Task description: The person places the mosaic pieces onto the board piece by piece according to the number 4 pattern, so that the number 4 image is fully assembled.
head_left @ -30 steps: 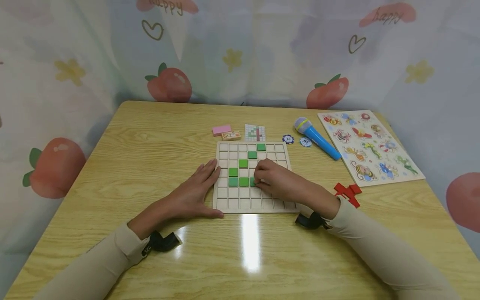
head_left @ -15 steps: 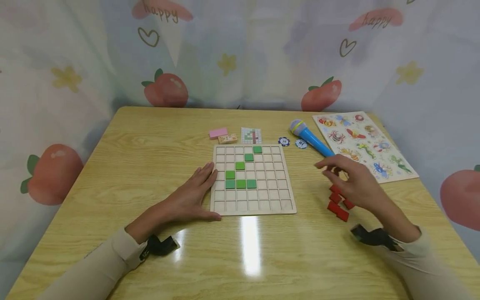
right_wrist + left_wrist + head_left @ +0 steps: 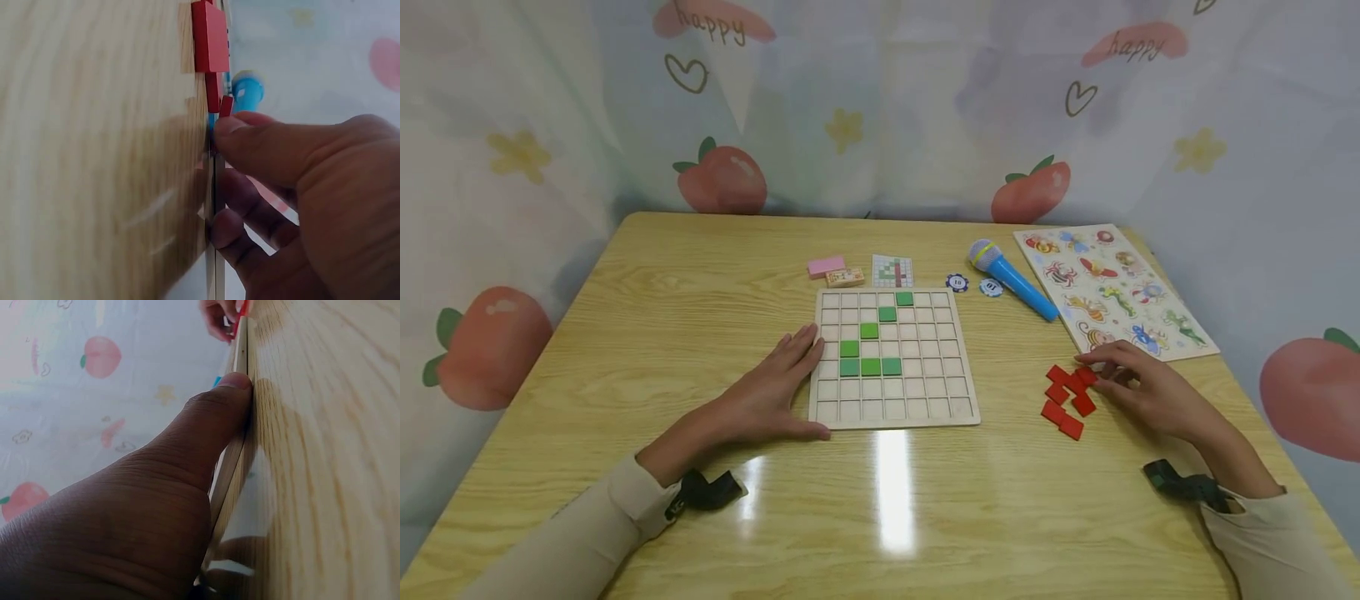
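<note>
A wooden grid board (image 3: 929, 388) lies mid-table with several green tiles (image 3: 869, 367) in its squares. My left hand (image 3: 760, 392) rests at its left side, fingers spread along the edge and the thumb (image 3: 228, 394) touching the near left corner. At the right, my right hand (image 3: 1150, 392) is at a loose group of red square tiles (image 3: 1057, 392). In the right wrist view its thumb and forefinger pinch one red tile (image 3: 226, 105), mostly hidden by the thumb. Another red tile (image 3: 210, 37) lies on the table just beyond.
Behind the board lie a printed grid card (image 3: 892, 271), a pink block (image 3: 826, 267) and a small patterned box (image 3: 846, 277). Two chips (image 3: 991, 287) and a blue toy microphone (image 3: 1017, 282) sit further right. An insect puzzle board (image 3: 1112, 292) fills the back right.
My right hand has left the green tile on the grid, moved right to the red tiles and come down to pinch one. The left hand stays at the board's edge. The head view shifts slightly.
</note>
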Motion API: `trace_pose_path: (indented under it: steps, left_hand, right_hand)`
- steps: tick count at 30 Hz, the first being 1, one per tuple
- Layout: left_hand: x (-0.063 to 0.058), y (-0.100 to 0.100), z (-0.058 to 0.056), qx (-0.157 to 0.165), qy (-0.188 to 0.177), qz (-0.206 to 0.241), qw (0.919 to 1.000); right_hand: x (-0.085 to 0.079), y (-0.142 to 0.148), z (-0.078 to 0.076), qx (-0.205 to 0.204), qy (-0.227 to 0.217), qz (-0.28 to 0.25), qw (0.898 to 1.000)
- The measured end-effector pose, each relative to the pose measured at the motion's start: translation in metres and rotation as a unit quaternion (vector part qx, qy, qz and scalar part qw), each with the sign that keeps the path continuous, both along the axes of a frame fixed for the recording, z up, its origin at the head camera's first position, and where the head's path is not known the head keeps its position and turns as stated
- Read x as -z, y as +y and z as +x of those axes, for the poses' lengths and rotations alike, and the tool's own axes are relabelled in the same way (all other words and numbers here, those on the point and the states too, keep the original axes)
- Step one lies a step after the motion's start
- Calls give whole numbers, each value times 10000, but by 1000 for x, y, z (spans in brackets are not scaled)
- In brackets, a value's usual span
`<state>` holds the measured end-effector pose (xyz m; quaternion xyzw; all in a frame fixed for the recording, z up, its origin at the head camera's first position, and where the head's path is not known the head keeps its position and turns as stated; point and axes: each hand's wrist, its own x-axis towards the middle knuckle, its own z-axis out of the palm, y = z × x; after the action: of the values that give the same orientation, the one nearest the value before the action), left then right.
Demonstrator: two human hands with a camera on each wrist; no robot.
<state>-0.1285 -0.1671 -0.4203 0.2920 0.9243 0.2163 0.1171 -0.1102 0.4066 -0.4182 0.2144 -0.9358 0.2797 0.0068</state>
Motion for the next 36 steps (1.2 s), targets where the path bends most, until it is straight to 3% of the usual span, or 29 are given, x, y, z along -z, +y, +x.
trace_pose_path:
  steps: [11, 17, 22, 27, 36]
  left_hand:
    - [0, 1, 0, 3, -49, 73, 10000]
    - [-1, 0, 0, 6, -51, 79, 10000]
    - [-1, 0, 0, 1, -52, 77, 10000]
    - [-2, 0, 0, 29, -7, 59, 10000]
    - [0, -1, -1, 23, 18, 38, 10000]
  right_hand:
    - [-4, -5, -1, 59, 258, 235, 9994]
    - [-25, -29, -13, -249, 821, 270, 9959]
    - [-48, -72, -33, -625, 1027, 231, 9925]
    - [-60, -124, -64, -1050, 828, 289, 9906]
    - [-48, -209, -115, -1303, -35, 496, 9902]
